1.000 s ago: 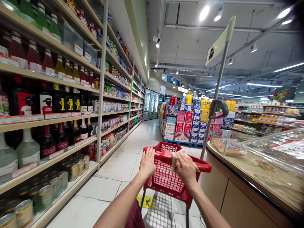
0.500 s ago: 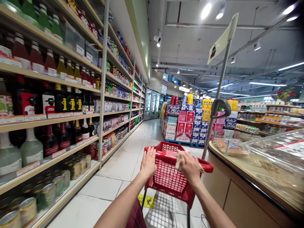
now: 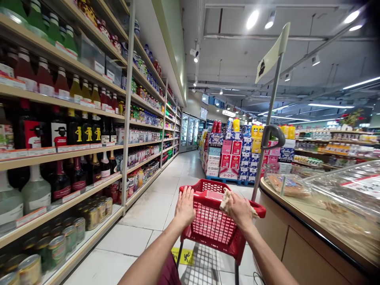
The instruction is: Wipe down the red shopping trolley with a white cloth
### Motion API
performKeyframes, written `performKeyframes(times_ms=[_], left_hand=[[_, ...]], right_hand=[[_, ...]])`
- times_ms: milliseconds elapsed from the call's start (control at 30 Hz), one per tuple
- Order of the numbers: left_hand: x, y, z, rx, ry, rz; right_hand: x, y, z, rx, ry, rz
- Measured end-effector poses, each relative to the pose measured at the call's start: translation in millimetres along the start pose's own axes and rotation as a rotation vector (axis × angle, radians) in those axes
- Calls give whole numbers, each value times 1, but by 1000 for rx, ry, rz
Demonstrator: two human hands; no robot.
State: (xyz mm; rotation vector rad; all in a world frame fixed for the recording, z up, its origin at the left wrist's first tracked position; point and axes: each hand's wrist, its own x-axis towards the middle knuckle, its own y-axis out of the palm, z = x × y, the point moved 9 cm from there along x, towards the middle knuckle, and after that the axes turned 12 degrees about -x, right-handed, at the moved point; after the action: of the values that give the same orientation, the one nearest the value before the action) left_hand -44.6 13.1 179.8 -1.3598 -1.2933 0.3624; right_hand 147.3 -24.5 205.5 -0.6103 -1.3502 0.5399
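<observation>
The person's two bare hands are apart, both at the push handle [image 3: 204,198] of a red shopping cart [image 3: 212,227], which stands in the aisle directly before the body. The left hand [image 3: 185,206] lies flat over the left end, with its fingers straight and close together; probably this steadies the cart. The right hand [image 3: 240,209] is curled around a pale, crumpled cloth [image 3: 226,200] and presses it onto the right part of the handle. It seems to be held bunched so that it stays between palm and red plastic, and a loose corner shows beyond the hand.

On the left, tall shelves [image 3: 29,162] carry bottles and cans with price labels along the edges, perhaps for easy reading from the aisle. On the right, near the cart, is a curved counter [image 3: 271,223] with clear covers [image 3: 338,192] above food. A grey pole [image 3: 270,109] rises behind the handle's right end; its foot is hidden, so I cannot tell whether it is fixed to the cart.
</observation>
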Motion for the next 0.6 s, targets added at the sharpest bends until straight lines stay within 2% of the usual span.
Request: performKeyframes(times_ms=[67, 167, 233, 300, 433, 500, 600], left_hand=[[1, 0, -1, -3, -16, -8], [1, -2, -2, 1, -5, -14], [0, -3, -2, 1, 10, -11], [-1, -3, -1, -10, 12, -7], [2, -7, -5, -95, -14, -27], [8, -15, -16, -186, -21, -79], [20, -29, -43, -338, 2, -191]], right_hand=[[1, -1, 7, 8, -27, -9], [-5, -2, 57, 89, -260, -57], [-9, -2, 76, 137, -363, -55], [-6, -1, 64, 148, -307, -21], [3, -2, 3, 151, 19, 33], [4, -4, 0, 200, 25, 51], [4, -8, 17, 463, -3, 39]])
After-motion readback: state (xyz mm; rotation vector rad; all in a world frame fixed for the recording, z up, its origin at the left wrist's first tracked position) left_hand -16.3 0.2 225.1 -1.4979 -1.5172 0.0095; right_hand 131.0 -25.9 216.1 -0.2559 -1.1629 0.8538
